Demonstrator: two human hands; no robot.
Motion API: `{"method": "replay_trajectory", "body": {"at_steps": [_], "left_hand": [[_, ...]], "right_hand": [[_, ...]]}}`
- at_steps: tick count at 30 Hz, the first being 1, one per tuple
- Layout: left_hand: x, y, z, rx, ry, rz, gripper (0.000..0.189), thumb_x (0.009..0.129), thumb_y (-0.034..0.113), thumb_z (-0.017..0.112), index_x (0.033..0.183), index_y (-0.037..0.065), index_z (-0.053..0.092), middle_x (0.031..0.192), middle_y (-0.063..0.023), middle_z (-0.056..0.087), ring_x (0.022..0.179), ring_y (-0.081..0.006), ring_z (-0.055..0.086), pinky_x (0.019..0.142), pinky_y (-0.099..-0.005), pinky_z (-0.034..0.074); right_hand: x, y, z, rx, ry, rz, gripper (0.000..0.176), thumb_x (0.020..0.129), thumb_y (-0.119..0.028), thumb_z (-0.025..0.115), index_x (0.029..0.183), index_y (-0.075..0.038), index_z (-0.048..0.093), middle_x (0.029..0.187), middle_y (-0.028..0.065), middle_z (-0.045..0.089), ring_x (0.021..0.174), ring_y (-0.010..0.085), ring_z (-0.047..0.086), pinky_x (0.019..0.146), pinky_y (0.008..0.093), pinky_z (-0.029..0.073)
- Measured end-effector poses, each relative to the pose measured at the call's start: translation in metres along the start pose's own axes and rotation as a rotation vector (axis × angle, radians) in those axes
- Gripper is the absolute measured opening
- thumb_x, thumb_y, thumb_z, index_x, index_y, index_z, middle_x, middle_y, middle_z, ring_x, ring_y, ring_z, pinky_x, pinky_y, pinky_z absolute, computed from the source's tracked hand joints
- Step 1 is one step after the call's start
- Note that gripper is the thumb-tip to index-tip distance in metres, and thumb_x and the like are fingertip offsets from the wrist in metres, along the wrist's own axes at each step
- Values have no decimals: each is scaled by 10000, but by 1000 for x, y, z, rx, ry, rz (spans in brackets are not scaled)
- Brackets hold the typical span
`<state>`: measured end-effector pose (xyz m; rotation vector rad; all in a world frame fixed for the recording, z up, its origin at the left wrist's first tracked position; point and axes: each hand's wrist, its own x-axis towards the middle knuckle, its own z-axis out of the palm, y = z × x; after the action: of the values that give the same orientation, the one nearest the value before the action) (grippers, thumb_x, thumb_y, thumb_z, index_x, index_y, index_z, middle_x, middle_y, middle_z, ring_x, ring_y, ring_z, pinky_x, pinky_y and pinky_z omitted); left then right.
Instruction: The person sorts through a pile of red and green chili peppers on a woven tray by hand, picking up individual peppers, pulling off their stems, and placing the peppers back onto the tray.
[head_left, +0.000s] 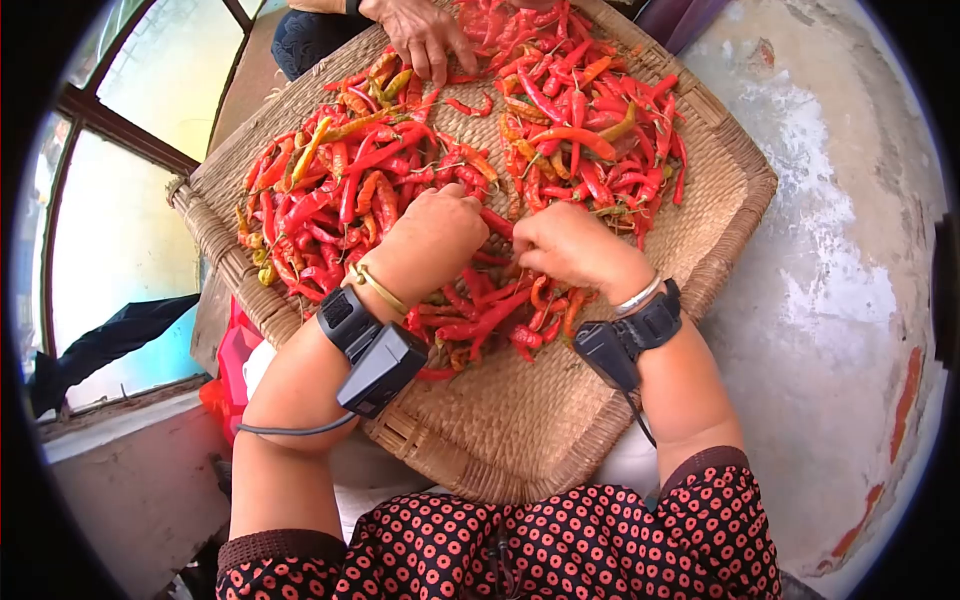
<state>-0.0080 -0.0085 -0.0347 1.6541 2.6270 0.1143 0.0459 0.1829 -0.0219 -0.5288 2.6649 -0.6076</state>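
Many chili peppers, mostly red with some orange and yellow-green ones, lie in loose heaps on a woven tray. My left hand is closed over the middle of the tray, its fingertips mostly hidden behind its back. Opposite it, my right hand pinches with thumb and fingers bent inward. A red chili pepper spans the small gap between both hands, its ends at my fingers. Below my hands lies a smaller heap of red chili peppers.
Another person's hand reaches into the peppers at the far edge. A window and a dark folded umbrella-like thing are on the left, with a red plastic bag below. Bare concrete floor lies right.
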Motion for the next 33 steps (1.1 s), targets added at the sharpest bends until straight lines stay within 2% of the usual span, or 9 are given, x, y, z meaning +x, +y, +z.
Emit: {"method": "replay_trajectory", "body": {"at_steps": [2, 8, 10, 13, 19, 20, 27, 30, 33], "left_hand": [[0, 0, -1, 4, -15, 0, 71, 677, 149, 599, 709, 90, 624, 816, -67, 570, 862, -231, 531, 741, -341, 455], [-1, 0, 0, -17, -15, 8, 74, 685, 136, 582, 714, 91, 633, 811, -60, 578, 852, -231, 537, 735, -337, 460], [-2, 2, -3, -26, -26, 4, 79, 688, 133, 577, 720, 93, 638, 819, -58, 581, 857, -227, 537, 734, -335, 461], [-1, 8, -5, 51, -61, -47, 80, 692, 131, 573, 721, 97, 640, 833, -54, 586, 864, -219, 538, 739, -330, 460], [0, 6, -9, 91, -63, -62, 89, 700, 130, 576, 738, 78, 637, 832, -63, 585, 866, -207, 534, 748, -321, 453], [2, 2, -8, -53, 61, -35, 92, 713, 128, 581, 757, 61, 626, 811, -76, 589, 839, -213, 549, 729, -333, 457], [2, 4, -33, -783, 198, -170, 129, 765, 93, 644, 840, 13, 577, 745, -121, 625, 689, -230, 625, 623, -317, 479], [5, 6, -37, -955, 212, -183, 146, 755, 81, 667, 848, 14, 576, 757, -125, 629, 711, -202, 633, 632, -286, 477], [5, 0, -32, -792, 219, -183, 176, 744, 111, 669, 869, 20, 585, 736, -109, 621, 686, -231, 621, 629, -316, 479]], "right_hand": [[-5, -3, -19, 112, 99, 8, 121, 689, -153, 619, 748, -48, 626, 736, 164, 612, 749, 327, 603, 666, 402, 471], [-14, 4, -52, 537, 208, 146, 136, 790, -112, 614, 891, -21, 628, 669, 31, 600, 610, 71, 550, 549, 236, 448], [-11, 1, -57, 937, 621, 111, 216, 825, -98, 585, 1022, -9, 578, 734, 32, 612, 595, 78, 552, 545, 209, 446], [-8, -3, -56, 865, 759, 184, 319, 838, -94, 575, 1137, 0, 510, 755, 20, 599, 589, 74, 542, 548, 200, 448], [-2, -8, -25, 589, 366, 117, 228, 799, -103, 614, 996, 11, 609, 762, 54, 626, 656, 100, 583, 615, 270, 474], [-4, -12, -24, 530, 317, 114, 219, 801, -106, 613, 988, 7, 613, 777, 61, 636, 675, 104, 592, 626, 280, 477], [-4, -9, -17, 672, 403, -66, 220, 811, -125, 617, 984, 9, 615, 775, 52, 643, 667, 110, 597, 618, 265, 480], [-12, -22, -35, 933, 310, 175, 153, 820, -116, 603, 915, 3, 623, 739, 27, 619, 616, 78, 570, 576, 227, 466], [-20, -13, -46, 897, 375, 172, 77, 826, -102, 587, 815, -28, 606, 643, -25, 557, 536, 42, 514, 481, 187, 415]]}}
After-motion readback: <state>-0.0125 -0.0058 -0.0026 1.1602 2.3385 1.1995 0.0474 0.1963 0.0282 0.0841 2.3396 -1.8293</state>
